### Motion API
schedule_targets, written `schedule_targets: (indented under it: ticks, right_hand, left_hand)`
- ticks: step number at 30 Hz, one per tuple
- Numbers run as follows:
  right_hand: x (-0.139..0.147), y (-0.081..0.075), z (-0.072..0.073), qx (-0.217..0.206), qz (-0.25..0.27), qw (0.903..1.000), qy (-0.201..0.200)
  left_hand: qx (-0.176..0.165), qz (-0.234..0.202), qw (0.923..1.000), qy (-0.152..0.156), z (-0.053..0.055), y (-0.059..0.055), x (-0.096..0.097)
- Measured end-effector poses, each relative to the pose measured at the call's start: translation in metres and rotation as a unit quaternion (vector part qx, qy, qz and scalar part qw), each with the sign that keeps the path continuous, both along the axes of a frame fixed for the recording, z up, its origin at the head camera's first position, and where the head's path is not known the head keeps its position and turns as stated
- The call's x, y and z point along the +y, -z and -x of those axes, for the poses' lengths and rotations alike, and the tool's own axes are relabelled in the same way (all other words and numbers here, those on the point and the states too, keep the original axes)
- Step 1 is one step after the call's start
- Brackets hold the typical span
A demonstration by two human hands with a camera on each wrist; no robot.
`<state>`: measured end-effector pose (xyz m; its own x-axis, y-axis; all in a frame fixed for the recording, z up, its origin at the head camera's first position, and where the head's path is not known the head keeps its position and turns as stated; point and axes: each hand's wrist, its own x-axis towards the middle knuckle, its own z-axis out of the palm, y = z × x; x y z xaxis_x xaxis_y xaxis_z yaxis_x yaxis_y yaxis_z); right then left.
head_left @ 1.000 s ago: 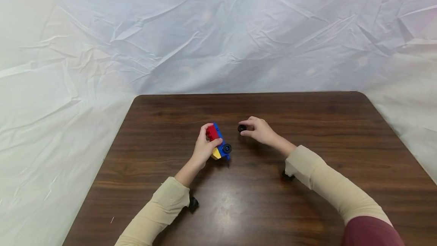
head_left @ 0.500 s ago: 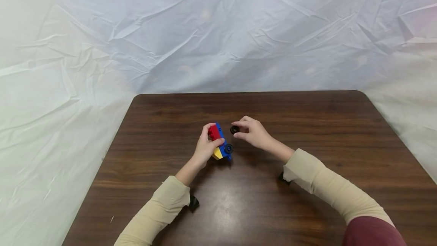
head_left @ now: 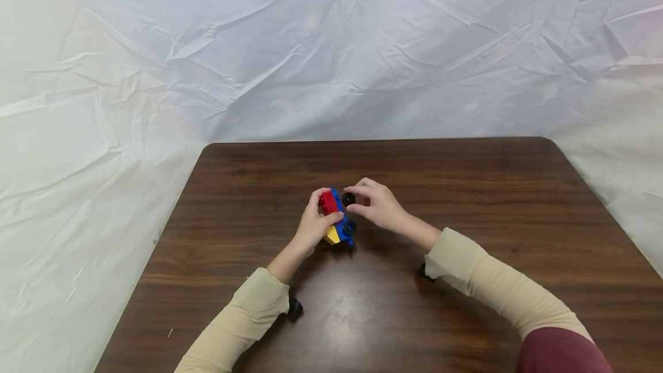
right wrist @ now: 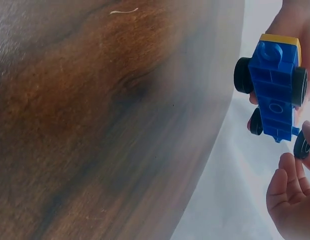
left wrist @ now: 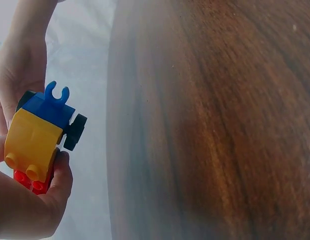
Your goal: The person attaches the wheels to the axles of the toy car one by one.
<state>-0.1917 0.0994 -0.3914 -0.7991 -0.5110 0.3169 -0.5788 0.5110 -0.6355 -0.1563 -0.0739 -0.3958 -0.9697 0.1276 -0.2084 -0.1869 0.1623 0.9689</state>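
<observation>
The right hand (head_left: 380, 207) pinches a loose black wheel (head_left: 349, 199) between thumb and forefinger; the wheel sits at the fingertips, at about 9 o'clock from the palm, and is held right against the far end of the toy brick car (head_left: 335, 223). In the right wrist view the same wheel (right wrist: 301, 145) shows at the picture's right edge, just off the blue underside (right wrist: 274, 90) of the car, with the right fingers (right wrist: 285, 182) curled below it at 6 o'clock.

The left hand (head_left: 313, 226) grips the car from its 9 o'clock side, fingers wrapped over the red block (head_left: 328, 202) and the thumb lying across the blue chassis. The car is lifted clear of the desk (head_left: 466, 189) and tilted, its underside turned towards the right hand. In the left wrist view the left fingers (left wrist: 57, 175) clamp the yellow block (left wrist: 31, 142) and the red one below it, with the blue hitch clip (left wrist: 56, 94) poking up at 12 o'clock and one fitted wheel (left wrist: 75, 131) at 3 o'clock.

From below, three fitted wheels show on the chassis: two on either side near the yellow end and one on the left near the hitch end.

Raised marks are moulded into the blue underside, but they are too small to read. Faint dark writing runs along the top edge of the white crumpled backdrop sheet (head_left: 155, 73) at 11 o'clock; it is cut off and illegible.
</observation>
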Motion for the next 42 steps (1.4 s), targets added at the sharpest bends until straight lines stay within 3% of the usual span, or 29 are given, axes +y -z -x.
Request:
schedule_targets:
  ticks: [5, 10, 19, 27, 42]
  right_hand:
    - [-0.005, -0.001, -0.003, 0.037, -0.009, 0.9993, 0.005]
    - [-0.009, -0.002, -0.006, 0.073, -0.036, 0.9966, 0.014]
    - [-0.012, 0.000, -0.008, 0.135, -0.051, 0.9893, 0.022]
    - [-0.013, 0.001, -0.010, 0.153, -0.053, 0.9863, 0.032]
    - [-0.012, -0.001, -0.012, 0.158, -0.049, 0.9849, 0.051]
  left_hand:
    - [0.002, -0.002, 1.0000, 0.001, 0.005, 0.014, -0.001]
    - [0.016, 0.005, 0.9999, 0.002, 0.004, 0.017, 0.000]
    - [0.011, 0.001, 0.9994, 0.032, 0.003, 0.012, -0.001]
    - [0.024, 0.012, 0.9988, 0.041, -0.009, -0.012, 0.001]
    - [0.047, 0.007, 0.9978, 0.046, -0.011, -0.010, 0.003]
